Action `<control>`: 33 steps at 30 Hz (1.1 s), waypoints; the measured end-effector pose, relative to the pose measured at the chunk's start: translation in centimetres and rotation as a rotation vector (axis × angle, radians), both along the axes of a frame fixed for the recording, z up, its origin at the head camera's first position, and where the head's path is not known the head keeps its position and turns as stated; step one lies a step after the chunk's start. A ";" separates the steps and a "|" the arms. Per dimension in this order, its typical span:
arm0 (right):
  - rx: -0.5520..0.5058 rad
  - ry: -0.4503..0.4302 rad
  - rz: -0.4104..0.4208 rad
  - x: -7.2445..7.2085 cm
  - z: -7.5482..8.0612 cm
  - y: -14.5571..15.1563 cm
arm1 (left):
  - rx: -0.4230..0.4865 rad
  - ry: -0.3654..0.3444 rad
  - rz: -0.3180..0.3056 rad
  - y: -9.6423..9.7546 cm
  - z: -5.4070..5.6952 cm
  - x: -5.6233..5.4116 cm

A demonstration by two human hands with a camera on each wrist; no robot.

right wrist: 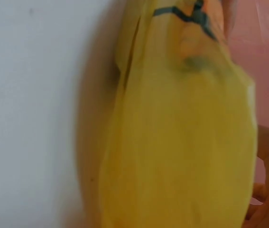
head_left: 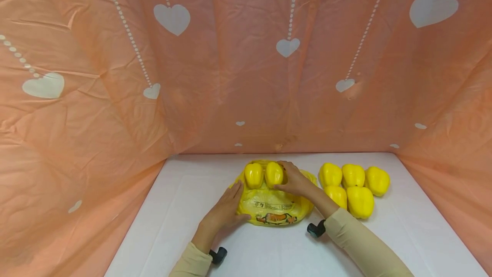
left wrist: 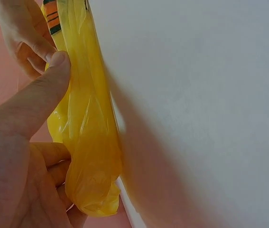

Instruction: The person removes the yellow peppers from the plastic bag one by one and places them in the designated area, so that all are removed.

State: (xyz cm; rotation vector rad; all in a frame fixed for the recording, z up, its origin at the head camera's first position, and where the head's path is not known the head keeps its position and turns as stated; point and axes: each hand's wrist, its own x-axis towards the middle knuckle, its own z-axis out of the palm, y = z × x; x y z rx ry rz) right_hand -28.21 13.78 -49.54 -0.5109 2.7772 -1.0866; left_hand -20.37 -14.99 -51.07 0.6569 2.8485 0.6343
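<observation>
A yellow plastic bag (head_left: 269,203) with printed text and an orange picture lies puffed up on the table. Two glossy yellow bell peppers stand side by side on its far part, a left pepper (head_left: 254,175) and a right pepper (head_left: 274,174). My right hand (head_left: 295,180) grips the right pepper from its right side, thumb near, fingers on the far side. Along the bag's left edge rests my left hand (head_left: 226,206), fingers extended and thumb spread. In the left wrist view its thumb (left wrist: 53,78) touches the bag's side. The bag hides most of the right hand's work in the right wrist view.
Several more yellow bell peppers stand in two rows to the right of the bag, among them a near one (head_left: 360,202) and a far-right one (head_left: 377,181). The white table (head_left: 184,191) ends at a peach curtain (head_left: 246,97) with hearts.
</observation>
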 end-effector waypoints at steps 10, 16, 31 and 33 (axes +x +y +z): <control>-0.001 0.017 0.010 -0.3 -0.3 0.0 | 0.003 -0.004 -0.008 0.0 0.1 0.0; 0.004 0.024 0.010 -0.3 -0.4 0.1 | 0.003 0.002 -0.016 0.0 0.3 0.0; -0.007 0.027 0.020 0.6 -0.2 0.5 | -0.006 0.001 -0.024 0.0 0.2 -0.1; -0.013 0.031 0.019 0.8 0.0 0.7 | -0.006 0.001 -0.023 0.0 0.2 -0.1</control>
